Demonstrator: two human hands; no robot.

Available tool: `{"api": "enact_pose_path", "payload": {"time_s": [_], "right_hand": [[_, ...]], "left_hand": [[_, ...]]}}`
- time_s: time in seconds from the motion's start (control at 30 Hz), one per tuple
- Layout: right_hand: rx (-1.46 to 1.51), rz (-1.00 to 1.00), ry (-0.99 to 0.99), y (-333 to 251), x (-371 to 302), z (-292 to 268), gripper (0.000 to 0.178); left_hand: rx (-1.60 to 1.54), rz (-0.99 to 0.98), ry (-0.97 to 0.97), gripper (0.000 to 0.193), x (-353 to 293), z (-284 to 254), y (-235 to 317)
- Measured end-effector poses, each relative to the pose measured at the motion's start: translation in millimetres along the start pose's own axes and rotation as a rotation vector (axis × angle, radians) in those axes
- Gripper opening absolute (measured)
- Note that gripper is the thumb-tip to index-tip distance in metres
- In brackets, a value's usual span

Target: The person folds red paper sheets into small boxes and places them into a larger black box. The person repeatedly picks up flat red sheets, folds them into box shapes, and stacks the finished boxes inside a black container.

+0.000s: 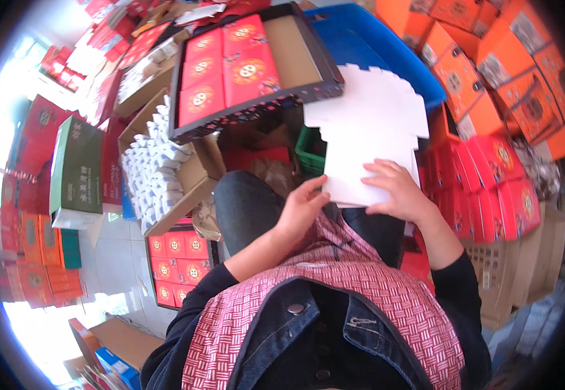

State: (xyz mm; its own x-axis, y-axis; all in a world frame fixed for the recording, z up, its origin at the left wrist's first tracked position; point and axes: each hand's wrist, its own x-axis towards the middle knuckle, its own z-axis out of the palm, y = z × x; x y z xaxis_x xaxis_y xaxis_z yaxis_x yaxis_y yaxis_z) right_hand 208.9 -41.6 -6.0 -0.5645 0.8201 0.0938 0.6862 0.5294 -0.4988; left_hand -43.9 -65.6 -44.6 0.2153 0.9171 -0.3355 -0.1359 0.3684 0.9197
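Head view: a flat, white, die-cut cardboard sheet (366, 127) lies before a blue plastic tub (370, 39); bare left hand (301, 209) touches the sheet's left edge, pinch unclear; bare right hand (396, 190) rests spread on top.

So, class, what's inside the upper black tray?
The black tray holds red boxes; brown base shows at right. Their contents and the base beneath them are covered.

The right hand (396, 193) lies on the card (368, 120), the left hand (300, 211) seemingly touches its left edge, a tray (293, 52) by its far-left corner.
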Motion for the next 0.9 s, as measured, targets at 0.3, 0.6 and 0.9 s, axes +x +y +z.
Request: {"api": "enact_pose_path", "payload": {"time_s": [0.3, 0.6, 0.9], "right_hand": [[0.121, -0.089, -0.068, 20, -1, -7, 0.060], [0.242, 0.039, -0.154, 13, -5, -19, 0.055], [0.242, 0.009, -0.196, 13, 0, -27, 0.056]], "left_hand": [[-0.122, 0.044, -0.054, 0.047, 2, 2, 0], [-0.112, -0.025, -0.030, 0.051, -7, 9, 11], [-0.126, -0.016, -0.024, 0.055, -12, 7, 13]]}}
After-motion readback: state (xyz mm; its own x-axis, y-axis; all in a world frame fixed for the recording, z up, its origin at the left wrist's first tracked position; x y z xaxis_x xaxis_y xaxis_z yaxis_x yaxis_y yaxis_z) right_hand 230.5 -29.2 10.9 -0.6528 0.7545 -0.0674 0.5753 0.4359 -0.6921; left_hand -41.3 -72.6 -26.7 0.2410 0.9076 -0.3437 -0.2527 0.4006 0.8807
